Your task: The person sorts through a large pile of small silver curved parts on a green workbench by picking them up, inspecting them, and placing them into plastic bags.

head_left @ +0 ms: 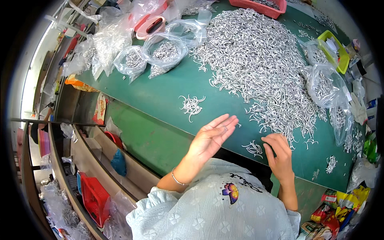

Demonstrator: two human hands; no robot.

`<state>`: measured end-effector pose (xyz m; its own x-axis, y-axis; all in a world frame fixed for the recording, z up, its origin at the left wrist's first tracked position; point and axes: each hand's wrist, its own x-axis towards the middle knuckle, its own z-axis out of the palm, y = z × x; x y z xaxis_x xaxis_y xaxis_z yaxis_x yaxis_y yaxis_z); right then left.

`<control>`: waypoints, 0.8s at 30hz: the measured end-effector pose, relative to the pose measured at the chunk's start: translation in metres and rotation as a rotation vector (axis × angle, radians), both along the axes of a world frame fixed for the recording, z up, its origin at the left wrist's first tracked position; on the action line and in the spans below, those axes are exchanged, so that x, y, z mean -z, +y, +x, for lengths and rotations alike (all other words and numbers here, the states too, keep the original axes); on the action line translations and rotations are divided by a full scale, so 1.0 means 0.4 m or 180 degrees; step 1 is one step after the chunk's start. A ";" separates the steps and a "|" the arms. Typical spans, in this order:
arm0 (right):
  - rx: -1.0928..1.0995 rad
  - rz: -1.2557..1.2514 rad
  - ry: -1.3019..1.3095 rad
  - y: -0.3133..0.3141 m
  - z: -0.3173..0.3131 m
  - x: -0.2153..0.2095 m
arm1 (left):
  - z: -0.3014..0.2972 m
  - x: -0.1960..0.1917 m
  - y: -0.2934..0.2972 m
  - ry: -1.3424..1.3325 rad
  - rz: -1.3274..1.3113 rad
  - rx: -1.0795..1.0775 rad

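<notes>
A large heap of small curved silver metal pieces (pixel 260 60) covers the far side of the green table (pixel 168 92). My left hand (pixel 210 138) is held flat and open, palm up, just above the table's near edge, with nothing on it. My right hand (pixel 278 154) rests on the table with fingers curled onto a small cluster of the metal pieces (pixel 254 148). Another small loose bunch of pieces (pixel 191 106) lies apart on the green surface, beyond my left hand.
Clear plastic bags filled with metal pieces (pixel 164 54) lie at the table's far left, more bags (pixel 326 86) at the right. A red tray (pixel 260 6) and a yellow-green tray (pixel 334 50) stand at the back. Shelves with a red basket (pixel 94 198) are at the lower left.
</notes>
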<state>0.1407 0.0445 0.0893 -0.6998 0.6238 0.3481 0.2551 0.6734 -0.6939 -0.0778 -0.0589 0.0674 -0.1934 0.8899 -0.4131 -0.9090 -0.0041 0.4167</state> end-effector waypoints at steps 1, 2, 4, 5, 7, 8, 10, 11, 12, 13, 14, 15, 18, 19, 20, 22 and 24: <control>0.0024 0.0033 -0.0024 -0.006 0.003 0.007 | -0.016 0.001 -0.006 0.0126 -0.0023 -0.0181; 0.0054 0.0019 -0.0049 -0.010 0.005 0.011 | -0.035 0.007 -0.018 0.0367 -0.0041 -0.0408; 0.0181 -0.0038 -0.0108 -0.014 0.022 0.016 | -0.094 0.006 -0.025 0.0916 -0.0369 -0.0633; 0.0279 -0.0098 -0.0144 -0.015 0.032 0.018 | -0.132 0.015 -0.038 0.1069 -0.0332 -0.0833; 0.0361 -0.0127 -0.0147 -0.013 0.049 0.028 | -0.181 0.008 -0.055 0.1284 -0.0333 -0.1174; 0.0428 -0.0146 -0.0163 -0.014 0.060 0.032 | -0.190 -0.003 -0.059 0.1350 -0.0288 -0.1149; 0.0494 -0.0148 -0.0190 -0.011 0.069 0.039 | -0.198 0.000 -0.057 0.1966 -0.0288 -0.1161; 0.0532 -0.0135 -0.0183 -0.011 0.071 0.044 | -0.191 0.008 -0.051 0.2374 -0.0326 -0.1252; 0.0581 -0.0114 -0.0173 -0.010 0.074 0.047 | -0.180 0.019 -0.046 0.2822 -0.0256 -0.1006; 0.0603 -0.0095 -0.0179 -0.012 0.074 0.046 | -0.166 0.032 -0.041 0.3267 -0.0175 -0.0747; 0.0611 -0.0058 -0.0203 -0.014 0.075 0.048 | -0.146 0.040 -0.034 0.3683 -0.0094 -0.0481; 0.0620 -0.0024 -0.0228 -0.014 0.076 0.052 | -0.115 0.047 -0.017 0.4339 -0.0446 -0.0362; 0.0709 0.0007 -0.0271 -0.015 0.085 0.052 | -0.081 0.075 0.018 0.6158 -0.0264 -0.0169; 0.0736 -0.0029 -0.0274 -0.018 0.088 0.049 | -0.072 0.080 0.020 0.6244 -0.0257 -0.0145; 0.0768 -0.0061 -0.0260 -0.017 0.095 0.049 | -0.067 0.079 0.025 0.6347 -0.0239 -0.0125; 0.0684 -0.0302 -0.0309 -0.025 0.110 0.052 | -0.062 0.086 0.028 0.6482 -0.0195 -0.0122; 0.0562 -0.0603 -0.0236 -0.041 0.099 0.056 | -0.064 0.096 0.031 0.6563 -0.0134 -0.0174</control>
